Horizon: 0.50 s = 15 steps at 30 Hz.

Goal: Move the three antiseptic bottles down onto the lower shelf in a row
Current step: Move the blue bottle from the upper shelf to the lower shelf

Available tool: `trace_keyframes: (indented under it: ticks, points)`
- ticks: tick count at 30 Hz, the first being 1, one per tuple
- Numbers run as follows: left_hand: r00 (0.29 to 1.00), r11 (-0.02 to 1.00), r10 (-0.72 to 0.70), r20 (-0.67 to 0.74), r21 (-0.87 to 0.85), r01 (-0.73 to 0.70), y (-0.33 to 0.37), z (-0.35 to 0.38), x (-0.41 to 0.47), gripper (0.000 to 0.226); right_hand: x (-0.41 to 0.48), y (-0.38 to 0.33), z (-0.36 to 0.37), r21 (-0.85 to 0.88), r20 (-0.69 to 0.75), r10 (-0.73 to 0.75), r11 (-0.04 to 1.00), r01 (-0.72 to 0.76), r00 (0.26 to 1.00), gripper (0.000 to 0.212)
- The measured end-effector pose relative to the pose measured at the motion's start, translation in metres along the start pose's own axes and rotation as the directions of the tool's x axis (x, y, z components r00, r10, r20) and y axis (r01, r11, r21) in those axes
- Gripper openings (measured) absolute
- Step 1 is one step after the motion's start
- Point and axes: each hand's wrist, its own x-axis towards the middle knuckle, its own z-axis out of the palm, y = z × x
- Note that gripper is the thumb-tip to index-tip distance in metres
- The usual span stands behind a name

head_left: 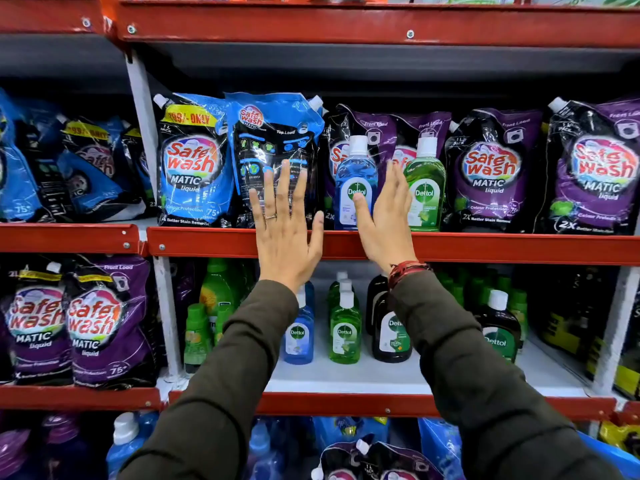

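On the upper shelf (485,245) a blue antiseptic bottle (355,174) and a green antiseptic bottle (425,183) stand upright in front of purple detergent pouches. My right hand (384,216) is raised between them, fingers apart, its thumb touching the blue bottle's front. My left hand (285,226) is spread flat to the left of the blue bottle, holding nothing. On the lower shelf (346,379) stand a blue bottle (299,336), a green bottle (344,329) and dark brown bottles (389,332), partly hidden by my sleeves.
Blue detergent pouches (194,161) and purple pouches (491,171) fill the upper shelf behind the bottles. Another brown bottle (498,327) and several green bottles (207,306) crowd the lower shelf's sides. White shelf surface shows in front of the bottles. Red shelf rails run across.
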Motion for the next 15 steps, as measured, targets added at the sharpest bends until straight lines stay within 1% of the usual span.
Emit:
trace_keyframes:
  ticks: [1,2,4,7,9,11,15]
  points:
    - [1.0,0.999,-0.025,0.012,0.024,0.024,-0.005,0.001,-0.001,0.069,0.005,0.0,0.001,0.047,0.029,0.061,0.997,-0.063,0.998,0.075]
    - [0.998,0.998,-0.053,0.026,0.035,0.052,-0.01,0.002,-0.001,0.069,0.009,-0.001,-0.001,0.078,0.092,0.121,0.989,-0.129,0.988,0.075]
    - [0.996,0.996,-0.074,0.058,0.059,0.07,-0.022,0.008,-0.007,0.07,0.018,-0.001,-0.003,0.098,0.184,0.215,0.967,-0.236,0.959,0.072]
    - [0.996,0.998,-0.052,0.074,0.05,0.048,-0.029,0.013,-0.012,0.07,0.029,-0.001,-0.004,0.125,0.264,0.268,0.943,-0.309,0.926,0.059]
    - [0.997,0.998,-0.042,0.061,0.046,0.039,-0.032,0.014,-0.013,0.07,0.034,0.0,-0.004,0.172,0.27,0.292,0.923,-0.344,0.918,0.048]
    - [0.997,0.998,-0.046,0.069,0.045,0.043,-0.032,0.014,-0.013,0.07,0.035,0.003,-0.003,0.242,0.256,0.31,0.896,-0.371,0.916,0.044]
    - [0.997,0.997,-0.032,0.069,0.068,0.027,-0.033,0.016,-0.015,0.07,0.033,0.002,-0.001,0.323,0.212,0.305,0.875,-0.361,0.929,0.051]
